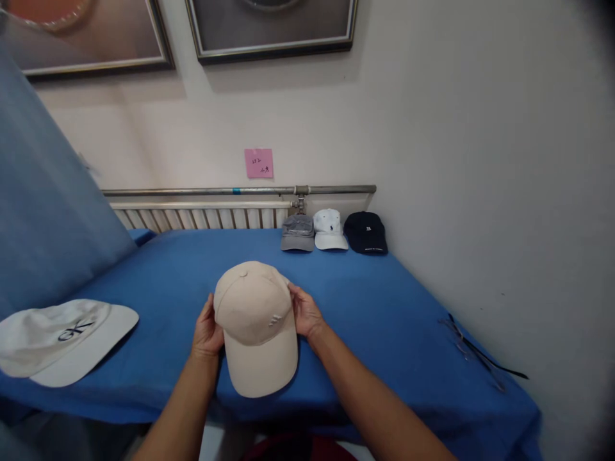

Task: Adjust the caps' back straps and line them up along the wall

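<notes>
A beige baseball cap (257, 320) with a small embroidered logo is held up between both hands, its brim pointing towards me. My left hand (208, 330) grips its left side, with most of the fingers hidden behind the cap. On the right side, my right hand (305, 310) holds the edge of the crown, fingertips partly behind it. To the left, a white cap (67, 336) with dark "CK" letters lies on the blue-covered table (375, 320). At the back stand a grey cap (298, 232), a white cap (330, 229) with a small dark emblem and a black cap (366, 232) in a row.
A pair of glasses (485, 358) lies near the right edge by the wall. Behind the table run a metal pipe (192, 192) and a radiator (202, 218). A blue curtain (43, 192) hangs at left. A pink note (259, 163) and framed pictures are on the wall.
</notes>
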### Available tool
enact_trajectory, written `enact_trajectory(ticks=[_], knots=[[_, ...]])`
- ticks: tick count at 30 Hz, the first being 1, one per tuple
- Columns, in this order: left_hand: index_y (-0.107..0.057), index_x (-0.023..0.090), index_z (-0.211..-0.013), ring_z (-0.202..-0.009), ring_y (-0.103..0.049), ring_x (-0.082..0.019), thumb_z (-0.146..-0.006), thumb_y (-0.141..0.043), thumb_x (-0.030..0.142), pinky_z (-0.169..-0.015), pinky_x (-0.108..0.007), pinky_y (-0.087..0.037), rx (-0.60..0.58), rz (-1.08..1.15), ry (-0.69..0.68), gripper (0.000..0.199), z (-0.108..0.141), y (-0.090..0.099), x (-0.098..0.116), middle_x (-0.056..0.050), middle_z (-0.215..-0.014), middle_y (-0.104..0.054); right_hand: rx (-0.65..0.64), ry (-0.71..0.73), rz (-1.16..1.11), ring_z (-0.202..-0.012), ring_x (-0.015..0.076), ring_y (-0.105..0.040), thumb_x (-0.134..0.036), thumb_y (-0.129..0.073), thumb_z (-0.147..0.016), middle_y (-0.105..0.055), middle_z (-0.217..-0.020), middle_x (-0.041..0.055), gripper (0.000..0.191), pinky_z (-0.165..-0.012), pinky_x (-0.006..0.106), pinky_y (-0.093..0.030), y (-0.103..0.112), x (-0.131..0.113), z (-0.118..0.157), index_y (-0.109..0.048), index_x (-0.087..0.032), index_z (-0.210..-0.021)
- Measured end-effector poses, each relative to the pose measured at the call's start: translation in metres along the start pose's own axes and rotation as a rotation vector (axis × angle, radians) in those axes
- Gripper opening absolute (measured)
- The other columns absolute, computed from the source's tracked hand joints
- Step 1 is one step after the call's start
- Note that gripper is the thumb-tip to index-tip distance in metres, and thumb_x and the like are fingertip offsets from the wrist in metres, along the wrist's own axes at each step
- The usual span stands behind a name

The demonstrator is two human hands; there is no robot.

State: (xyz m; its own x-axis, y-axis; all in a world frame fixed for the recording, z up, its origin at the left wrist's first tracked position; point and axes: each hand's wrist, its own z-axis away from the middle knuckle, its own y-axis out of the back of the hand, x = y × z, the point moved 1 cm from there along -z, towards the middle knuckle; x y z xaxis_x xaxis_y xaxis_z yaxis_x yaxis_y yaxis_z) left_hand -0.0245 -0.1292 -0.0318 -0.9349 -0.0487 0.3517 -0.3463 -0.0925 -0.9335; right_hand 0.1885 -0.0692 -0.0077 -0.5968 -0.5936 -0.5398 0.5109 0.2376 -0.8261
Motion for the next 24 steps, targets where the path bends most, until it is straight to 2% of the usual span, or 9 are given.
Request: enact_trajectory(ticks=[7,11,15,20,24], knots=[[-0.075,0.017,-0.096,-0.081,-0.073,-0.017,-0.100,-0.030,0.027,-0.103,-0.032,-0.044,-0.046,-0.015,0.028,0.046,-0.002,0.004,0.002,-0.007,-0.088,-0.078,-0.072,-0.056,-0.003,-0.094,0.0255,-0.068,-0.035,-0.050,-0.086,-0.076,-0.080,0.0053,0.029,-0.091,0.043,-0.047,0.000,-0.004,0.004,-0.070,-0.017,-0.094],[-0.075,0.019,-0.097,-0.082,-0.073,-0.016,-0.099,-0.034,0.028,-0.105,-0.030,-0.042,-0.074,-0.021,0.044,0.042,-0.003,0.007,0.002,-0.005,-0.090,-0.078,-0.097,-0.084,0.000,-0.096,0.0260,-0.068,-0.038,-0.046,-0.087,-0.076,-0.081,0.0070,0.033,-0.093,0.043,-0.046,0.002,-0.006,0.008,-0.071,-0.016,-0.092],[-0.074,0.022,-0.100,-0.084,-0.073,-0.017,-0.097,-0.039,0.030,-0.104,-0.032,-0.043,-0.086,-0.021,0.044,0.035,-0.002,0.009,0.002,-0.003,-0.091,-0.078,-0.117,-0.093,0.002,-0.098,0.0268,-0.068,-0.040,-0.042,-0.088,-0.076,-0.086,0.0079,0.038,-0.093,0.045,-0.046,0.000,-0.009,0.011,-0.070,-0.016,-0.098],[-0.075,0.025,-0.097,-0.084,-0.073,-0.018,-0.097,-0.038,0.027,-0.101,-0.033,-0.046,-0.066,-0.009,0.013,0.037,0.001,0.009,0.005,-0.002,-0.086,-0.078,-0.105,-0.100,0.003,-0.099,0.0273,-0.068,-0.040,-0.043,-0.089,-0.076,-0.089,0.0080,0.038,-0.094,0.047,-0.045,-0.002,-0.009,0.013,-0.069,-0.016,-0.102],[-0.073,0.022,-0.097,-0.084,-0.073,-0.017,-0.098,-0.036,0.027,-0.101,-0.032,-0.047,-0.043,-0.007,-0.008,0.038,0.001,0.005,0.005,-0.004,-0.088,-0.078,-0.067,-0.064,0.001,-0.096,0.0271,-0.068,-0.042,-0.048,-0.087,-0.076,-0.087,0.0072,0.035,-0.093,0.046,-0.046,-0.002,-0.007,0.010,-0.070,-0.017,-0.100]])
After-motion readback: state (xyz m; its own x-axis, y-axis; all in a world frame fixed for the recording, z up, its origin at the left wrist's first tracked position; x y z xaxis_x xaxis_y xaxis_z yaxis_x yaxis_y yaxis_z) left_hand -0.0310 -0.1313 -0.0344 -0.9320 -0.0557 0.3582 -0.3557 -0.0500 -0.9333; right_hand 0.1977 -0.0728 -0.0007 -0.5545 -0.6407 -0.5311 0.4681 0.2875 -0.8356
